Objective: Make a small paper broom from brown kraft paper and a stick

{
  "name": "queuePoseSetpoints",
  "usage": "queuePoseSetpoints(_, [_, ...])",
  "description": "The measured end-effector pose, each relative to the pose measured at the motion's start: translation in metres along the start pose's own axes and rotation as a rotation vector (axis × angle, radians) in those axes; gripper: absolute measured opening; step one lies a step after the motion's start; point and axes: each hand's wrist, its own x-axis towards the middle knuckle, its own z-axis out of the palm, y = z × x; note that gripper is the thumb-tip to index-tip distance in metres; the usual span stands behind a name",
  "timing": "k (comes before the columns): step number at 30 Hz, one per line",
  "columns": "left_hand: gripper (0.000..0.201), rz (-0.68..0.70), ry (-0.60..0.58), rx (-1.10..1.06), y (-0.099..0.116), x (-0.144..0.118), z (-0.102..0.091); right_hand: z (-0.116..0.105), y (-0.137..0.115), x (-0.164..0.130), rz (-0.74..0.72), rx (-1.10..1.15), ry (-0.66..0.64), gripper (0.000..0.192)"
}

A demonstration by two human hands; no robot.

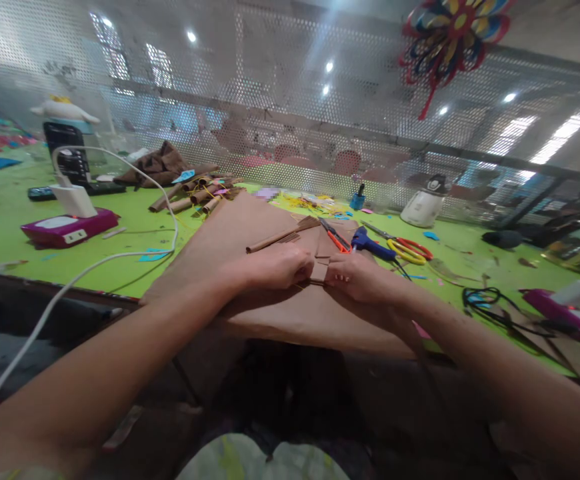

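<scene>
My left hand (290,265) and my right hand (353,275) meet over a large sheet of brown paper (250,217) on the table. Between them is a small folded brown paper strip (319,272), pinched at its two ends with the fingers curled. Just beyond my hands lie several narrow brown paper strips (307,223) and a rolled paper tube (273,240). Red-handled scissors (337,237) and a blue glue gun (373,245) rest close behind my right hand. Yellow-and-red-handled scissors (407,248) are to the right of the glue gun.
Rolled brown paper pieces (195,193) are heaped at the back left. A white cable (115,257) runs from a purple power strip (70,227) over the left edge. Black cord (490,303) and another purple power strip (565,313) lie right. A perforated screen (290,100) stands behind.
</scene>
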Motion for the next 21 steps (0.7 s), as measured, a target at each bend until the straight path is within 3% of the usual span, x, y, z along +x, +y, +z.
queuePoseSetpoints(21, [0.015, 0.044, 0.002, 0.095, 0.006, -0.011, 0.000, 0.006, -0.016, -0.021, 0.059, -0.211, 0.008, 0.017])
